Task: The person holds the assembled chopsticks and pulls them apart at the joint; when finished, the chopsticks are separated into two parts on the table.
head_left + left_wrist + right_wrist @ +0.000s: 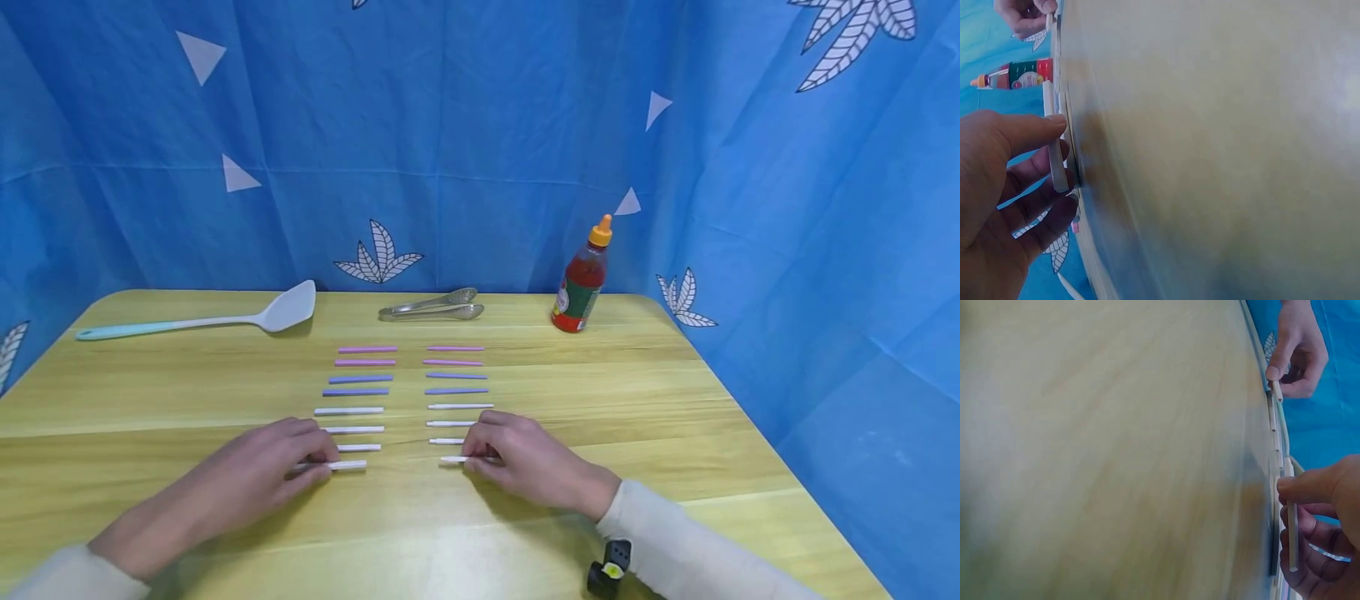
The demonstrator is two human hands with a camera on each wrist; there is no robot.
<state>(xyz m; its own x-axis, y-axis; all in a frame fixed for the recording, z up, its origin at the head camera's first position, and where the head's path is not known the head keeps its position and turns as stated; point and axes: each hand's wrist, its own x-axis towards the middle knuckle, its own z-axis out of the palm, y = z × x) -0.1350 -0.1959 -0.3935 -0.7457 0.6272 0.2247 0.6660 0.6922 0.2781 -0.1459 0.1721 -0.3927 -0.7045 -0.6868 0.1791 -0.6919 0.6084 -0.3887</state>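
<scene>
My left hand [258,471] pinches a slim white stick [349,465] between thumb and fingers, at the near end of the left column. In the left wrist view that white stick [1056,165] has a flat cut end. My right hand [525,458] pinches another white stick [452,459] at the near end of the right column, its tip pointing left. The right wrist view shows this stick [1292,540] between thumb and fingers. Beyond the hands lie more white sticks [348,411], some partly covered by the hands, then blue-purple sticks [360,379] and pink sticks [367,350].
Metal tongs [435,308] lie behind the two columns. A white spatula [288,308] with a mint handle is at the back left. At the back right stands a red sauce bottle [581,283] with an orange cap. A blue curtain [480,125] hangs behind the wooden table [637,400].
</scene>
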